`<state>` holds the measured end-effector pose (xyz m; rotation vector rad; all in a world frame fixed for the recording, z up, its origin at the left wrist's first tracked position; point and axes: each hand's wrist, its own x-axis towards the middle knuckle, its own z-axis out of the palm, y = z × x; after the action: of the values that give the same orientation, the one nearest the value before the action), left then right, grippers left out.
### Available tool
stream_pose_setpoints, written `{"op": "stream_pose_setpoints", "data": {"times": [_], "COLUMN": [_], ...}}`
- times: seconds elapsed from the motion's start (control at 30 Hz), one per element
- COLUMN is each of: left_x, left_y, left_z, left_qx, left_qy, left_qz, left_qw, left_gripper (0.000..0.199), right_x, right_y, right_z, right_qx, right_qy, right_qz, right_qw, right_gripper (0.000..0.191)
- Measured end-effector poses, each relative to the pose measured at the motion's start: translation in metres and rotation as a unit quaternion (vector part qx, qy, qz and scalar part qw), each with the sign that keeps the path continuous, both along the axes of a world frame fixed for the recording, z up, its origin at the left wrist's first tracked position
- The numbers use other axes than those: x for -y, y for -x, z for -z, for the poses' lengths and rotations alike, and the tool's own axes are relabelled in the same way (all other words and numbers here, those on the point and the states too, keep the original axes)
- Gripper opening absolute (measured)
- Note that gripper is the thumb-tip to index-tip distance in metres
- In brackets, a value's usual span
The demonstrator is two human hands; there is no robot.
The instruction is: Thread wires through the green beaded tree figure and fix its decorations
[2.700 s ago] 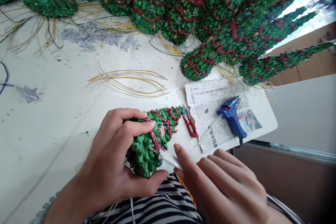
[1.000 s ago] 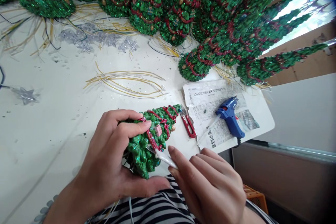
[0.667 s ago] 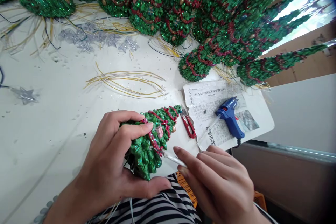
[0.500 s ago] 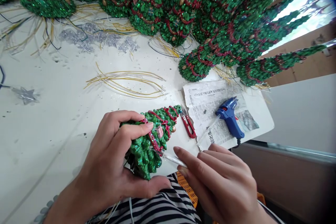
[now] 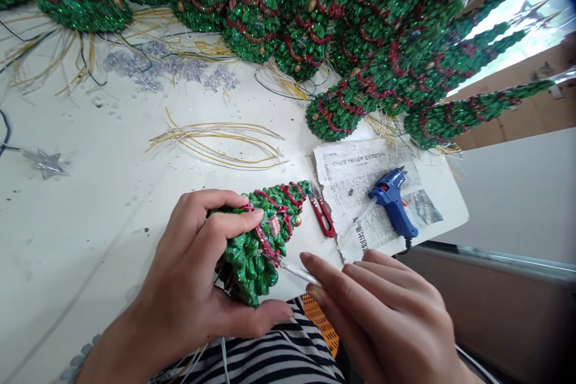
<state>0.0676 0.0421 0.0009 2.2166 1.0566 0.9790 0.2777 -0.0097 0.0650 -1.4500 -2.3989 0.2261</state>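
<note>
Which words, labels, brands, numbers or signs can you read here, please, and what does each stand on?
Torn printed newspaper sheet: bold and small characters, too blurred to quote reliably.
Blue plastic glue gun: no readable text.
Red-handled metal snips: no readable text.
Held green glittery tree: none visible.

In front of me is a white table [image 5: 112, 204], dotted with dark specks [image 5: 146, 230], its rounded corner at the right. Green trees [image 5: 252, 18] with red garlands crowd it from the upper left of the frame across to the right, thin wires [image 5: 76, 60] spread about their bases. Just below them, upper left, I see a cluster of clear stars [image 5: 193, 69]; a single star [image 5: 48, 163] lies near the left edge. Loose yellow and white strands [image 5: 216, 126] lie at the centre. Right of centre I have a torn newspaper [image 5: 333, 174] with a blue glue gun [image 5: 393, 201] on it, and red snips [image 5: 324, 219] just beside its left edge.
</note>
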Motion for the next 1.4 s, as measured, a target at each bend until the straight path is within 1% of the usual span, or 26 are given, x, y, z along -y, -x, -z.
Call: {"op": "stream_pose_setpoints", "data": {"times": [0.17, 0.6, 0.87, 1.0, 1.23, 1.4], "left_x": [0.001, 0.0, 0.0, 0.0, -0.001, -0.001], "left_y": [0.0, 0.0, -0.002, -0.002, -0.002, -0.002], "left_z": [0.001, 0.001, 0.001, 0.001, 0.001, 0.002], "left_qx": [-0.001, 0.001, 0.0, -0.009, -0.011, -0.006], "left_qy": [-0.004, -0.009, -0.015, -0.025, -0.028, -0.032], "left_qz": [-0.007, -0.002, -0.001, -0.006, -0.005, -0.005], "left_qw": [1.0, 1.0, 1.0, 1.0, 1.0, 0.999], "left_gripper": [0.054, 0.06, 0.057, 0.059, 0.056, 0.056], "right_x": [0.0, -0.002, -0.002, -0.003, -0.004, -0.008], "right_y": [0.001, -0.001, 0.001, 0.002, 0.004, 0.007], "right_z": [0.0, -0.006, 0.001, 0.004, 0.005, 0.009], "right_qx": [0.005, 0.03, 0.005, -0.016, -0.081, -0.081], "right_qy": [-0.01, -0.006, -0.009, 0.002, 0.066, 0.05], "right_qz": [-0.005, -0.017, -0.011, -0.01, 0.01, 0.0], "right_qw": [1.0, 0.999, 1.0, 1.0, 0.994, 0.995], "right_gripper": [0.022, 0.023, 0.021, 0.023, 0.025, 0.027]}}
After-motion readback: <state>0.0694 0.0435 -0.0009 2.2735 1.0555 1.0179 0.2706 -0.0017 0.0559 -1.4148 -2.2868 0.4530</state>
